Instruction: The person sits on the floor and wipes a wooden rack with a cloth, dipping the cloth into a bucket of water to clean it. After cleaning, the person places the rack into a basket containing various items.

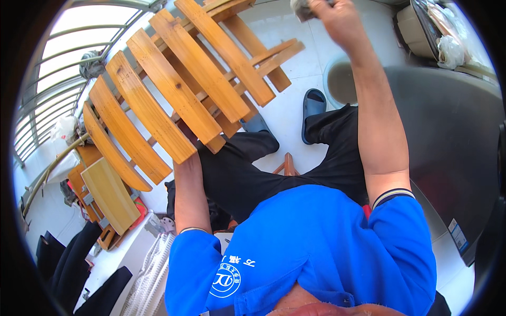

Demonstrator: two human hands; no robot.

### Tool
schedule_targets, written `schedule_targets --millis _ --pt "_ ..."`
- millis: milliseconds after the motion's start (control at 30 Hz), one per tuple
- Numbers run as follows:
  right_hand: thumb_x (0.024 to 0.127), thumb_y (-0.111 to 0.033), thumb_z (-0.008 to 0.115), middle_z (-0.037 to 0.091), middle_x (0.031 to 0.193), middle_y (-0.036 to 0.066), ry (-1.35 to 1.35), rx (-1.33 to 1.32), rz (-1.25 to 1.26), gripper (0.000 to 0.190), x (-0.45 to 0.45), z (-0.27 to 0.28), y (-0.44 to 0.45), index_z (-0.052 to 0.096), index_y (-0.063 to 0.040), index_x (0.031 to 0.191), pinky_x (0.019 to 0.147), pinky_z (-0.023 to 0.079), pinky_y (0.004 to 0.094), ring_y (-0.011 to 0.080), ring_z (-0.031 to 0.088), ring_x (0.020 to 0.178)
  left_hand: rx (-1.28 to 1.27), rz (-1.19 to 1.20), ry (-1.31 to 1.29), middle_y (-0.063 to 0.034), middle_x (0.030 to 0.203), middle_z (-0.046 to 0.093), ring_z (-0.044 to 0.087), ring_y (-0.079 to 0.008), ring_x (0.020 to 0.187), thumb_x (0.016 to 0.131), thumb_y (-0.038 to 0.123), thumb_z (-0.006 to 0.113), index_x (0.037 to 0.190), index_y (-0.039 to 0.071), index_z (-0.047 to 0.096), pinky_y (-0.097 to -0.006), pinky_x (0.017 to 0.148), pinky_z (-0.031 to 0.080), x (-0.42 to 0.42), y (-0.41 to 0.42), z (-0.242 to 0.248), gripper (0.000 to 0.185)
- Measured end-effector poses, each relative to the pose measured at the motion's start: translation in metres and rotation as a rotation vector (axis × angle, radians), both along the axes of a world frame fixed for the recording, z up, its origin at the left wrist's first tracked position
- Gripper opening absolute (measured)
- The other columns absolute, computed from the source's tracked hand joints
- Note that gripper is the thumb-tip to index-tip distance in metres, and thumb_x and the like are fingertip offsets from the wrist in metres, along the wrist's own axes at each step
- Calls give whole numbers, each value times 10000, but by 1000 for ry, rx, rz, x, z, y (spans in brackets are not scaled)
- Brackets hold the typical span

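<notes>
A slatted wooden piece of furniture (178, 85), varnished orange-brown, lies tilted across the upper left, its curved slats facing up. My left forearm reaches beneath the slats, and the left hand is mostly hidden behind them, so its grip cannot be told. At the top edge of the view my right hand (332, 15) is raised, closed around a grey, damp-looking cloth (304, 8), apart from the slats. Below that hand, a light blue basin (329, 83) of murky water stands on the floor, partly covered by my right forearm.
A large dark grey panel (446, 134) stands close on the right, with a beige bin (417, 31) beyond it. Metal window bars (59, 63) run along the left. Folded wooden furniture (110, 195) stands lower left. My slippered feet rest on the tiled floor.
</notes>
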State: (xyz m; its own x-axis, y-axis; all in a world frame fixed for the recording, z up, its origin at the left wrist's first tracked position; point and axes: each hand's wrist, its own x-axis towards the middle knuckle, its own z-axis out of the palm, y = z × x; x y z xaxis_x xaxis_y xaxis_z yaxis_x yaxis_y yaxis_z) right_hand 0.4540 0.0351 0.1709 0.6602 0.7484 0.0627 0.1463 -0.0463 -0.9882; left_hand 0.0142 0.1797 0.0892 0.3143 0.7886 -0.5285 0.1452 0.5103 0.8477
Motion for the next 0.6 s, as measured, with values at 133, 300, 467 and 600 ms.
schedule_targets --millis 133,300,467,600 --pt "892 -140 563 707 909 235 -525 -438 299 274 -42 -9 9 652 -7 1115 806 546 450 400 688 873 -24 -54 14 -148 1297 670 673 -226 1139 1068 352 537 1372 18 576 -398 979 566 9 12 -9 453" --pt "943 -192 547 718 1098 200 -500 -450 458 301 -66 -73 26 644 -27 1175 893 545 413 328 696 1008 -143 -155 2 -146 1297 670 674 -224 1137 1069 348 538 1375 19 573 -399 980 568 37 27 -21 451" --pt "916 -243 553 718 1136 216 -334 -514 441 407 -69 -124 25 650 -36 1253 947 531 431 377 676 1060 -481 -77 -140 -135 1282 662 681 -236 1137 1078 273 500 1356 -7 549 -429 974 578 71 20 -12 398" --pt "904 -292 568 708 1217 230 -274 -704 534 480 -64 -171 11 648 -37 1303 1000 520 443 400 661 1146 -641 -101 -23 -105 1320 642 646 -235 1192 1083 330 446 1404 49 521 -442 1005 552 79 10 -60 433"
